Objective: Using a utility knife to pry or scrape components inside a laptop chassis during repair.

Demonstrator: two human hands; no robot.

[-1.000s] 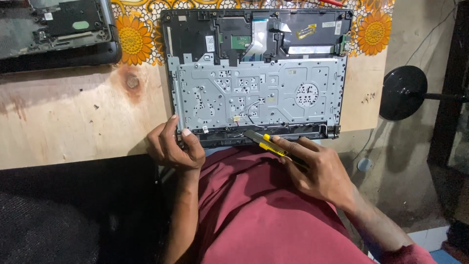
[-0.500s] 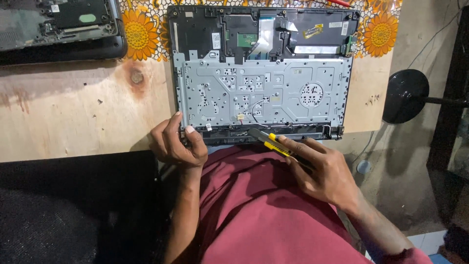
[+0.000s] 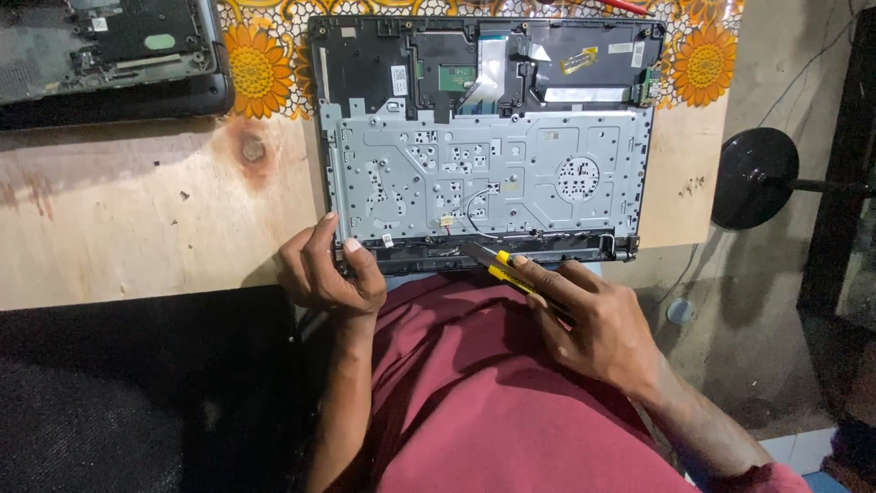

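An opened laptop base lies upside down on a wooden table, its grey metal plate and black inner shell exposed. My left hand grips the base's near left corner, thumb and fingers pinching the edge. My right hand holds a yellow and black utility knife. Its tip rests against the near edge of the base, close to the middle. A red shirt fills the lower middle of the view.
Another dismantled dark laptop part sits at the far left of the wooden table. A sunflower-patterned cloth lies under the far edge. A black round stand base is on the floor at right.
The view has shifted slightly, so the laptop sits a little lower and to the right. Both hands stay in the same places on the base's near edge.
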